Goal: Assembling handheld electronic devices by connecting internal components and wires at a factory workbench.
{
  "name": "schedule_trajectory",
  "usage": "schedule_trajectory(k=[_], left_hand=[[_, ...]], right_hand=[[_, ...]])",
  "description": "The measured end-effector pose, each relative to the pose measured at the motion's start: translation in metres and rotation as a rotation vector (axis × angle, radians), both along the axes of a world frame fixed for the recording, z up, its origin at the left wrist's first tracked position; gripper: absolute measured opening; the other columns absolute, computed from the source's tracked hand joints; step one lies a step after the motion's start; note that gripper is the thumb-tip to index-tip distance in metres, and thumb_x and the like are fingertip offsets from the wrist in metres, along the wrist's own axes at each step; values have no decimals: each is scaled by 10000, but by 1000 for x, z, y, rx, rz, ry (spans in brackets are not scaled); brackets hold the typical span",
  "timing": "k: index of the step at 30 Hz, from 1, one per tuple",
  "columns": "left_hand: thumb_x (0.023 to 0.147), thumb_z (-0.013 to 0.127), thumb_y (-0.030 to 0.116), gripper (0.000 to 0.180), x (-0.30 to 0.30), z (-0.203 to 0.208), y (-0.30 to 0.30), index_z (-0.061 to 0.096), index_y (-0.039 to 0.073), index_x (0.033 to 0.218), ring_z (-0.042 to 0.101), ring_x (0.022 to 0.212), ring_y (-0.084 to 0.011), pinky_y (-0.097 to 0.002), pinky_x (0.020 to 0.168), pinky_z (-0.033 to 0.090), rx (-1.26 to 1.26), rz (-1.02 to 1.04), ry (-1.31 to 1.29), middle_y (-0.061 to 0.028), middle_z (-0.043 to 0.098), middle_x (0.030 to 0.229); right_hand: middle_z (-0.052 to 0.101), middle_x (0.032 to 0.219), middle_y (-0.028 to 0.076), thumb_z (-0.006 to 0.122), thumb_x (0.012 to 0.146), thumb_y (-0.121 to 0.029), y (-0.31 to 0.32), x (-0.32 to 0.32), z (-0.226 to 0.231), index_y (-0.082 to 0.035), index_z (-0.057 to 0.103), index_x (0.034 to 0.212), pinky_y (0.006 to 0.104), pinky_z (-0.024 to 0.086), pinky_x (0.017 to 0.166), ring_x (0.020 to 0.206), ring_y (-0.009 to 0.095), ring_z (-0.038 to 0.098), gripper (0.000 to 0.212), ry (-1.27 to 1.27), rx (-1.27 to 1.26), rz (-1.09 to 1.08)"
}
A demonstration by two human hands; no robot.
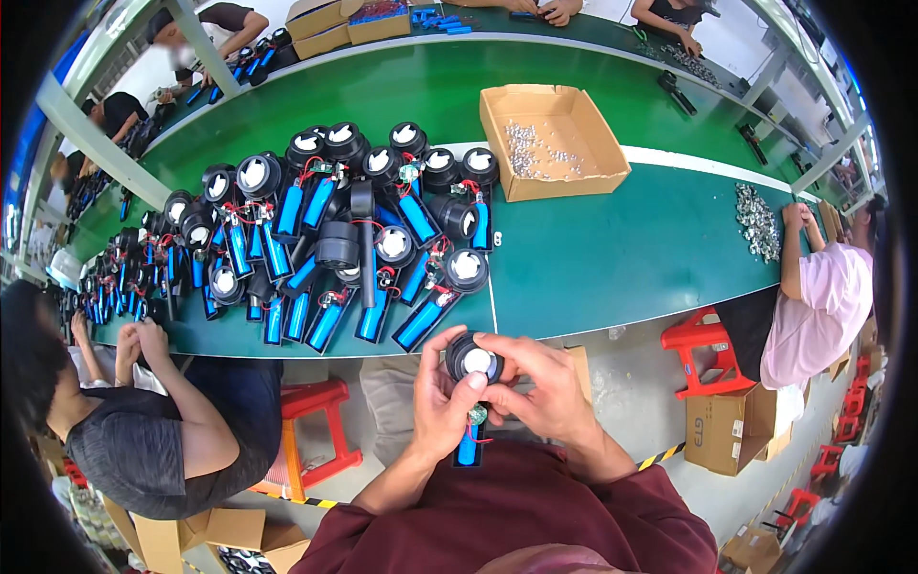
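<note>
In front of my chest I hold a black flashlight [469,446] with a round head, its open handle hanging down. A blue battery lies in that handle, with a green circuit board and red wires above it. My left hand [438,407] is closed round the left side of the head, its thumb pressed on the white disc. From the other side my right hand [545,387] grips the head's rim with bent fingers. Whether its fingertips also pinch a small part is hidden. Many similar open flashlights [337,244] lie heaped on the table just beyond my left hand.
A cardboard box [564,177] with small metal parts stands on the green table [612,277]. A pile of silvery parts [757,222] lies at the right. Co-workers sit left and right [827,287] and across the table. Red stools [703,349] and cardboard boxes [732,430] stand on the floor.
</note>
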State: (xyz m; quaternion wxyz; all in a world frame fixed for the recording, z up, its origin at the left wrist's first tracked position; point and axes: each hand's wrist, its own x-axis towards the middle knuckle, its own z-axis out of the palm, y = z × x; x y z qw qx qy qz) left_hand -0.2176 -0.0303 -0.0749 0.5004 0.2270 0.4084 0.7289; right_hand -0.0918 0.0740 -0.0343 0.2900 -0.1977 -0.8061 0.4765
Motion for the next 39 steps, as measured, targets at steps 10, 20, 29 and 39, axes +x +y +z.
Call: schedule_trajectory(k=[10,20,29,39], left_hand=[[926,647,122,596,-4,2,-11,312,63,1416,675,642,-196,-296,488,572,24,153,55,-200,628,1142],[992,516,447,550,-25,10,-11,469,-24,1272,669,593,-213,-278,442,531,41,-33,-352,-240,611,1252],[979,626,244,486,-16,13,-11,330,105,1339,686,626,-279,-340,472,562,67,303,-259,-242,606,1247],[934,664,201,575,-8,8,-5,336,78,1389,658,643,-268,-362,556,578,40,466,-20,-259,586,1256]], right_hand=[[668,835,87,782,805,-7,-15,-1,-4,-15,628,1298,304,560,616,681,170,671,516,142,-99,-7],[699,861,114,798,789,-40,-16,0,-1,27,702,1010,309,544,624,708,209,681,250,125,95,50],[711,843,115,838,750,-129,-32,0,-2,20,715,1007,296,502,624,684,212,665,322,112,129,90],[681,822,100,847,718,-65,-37,-18,-1,-9,702,943,337,533,587,653,250,672,273,88,316,100]])
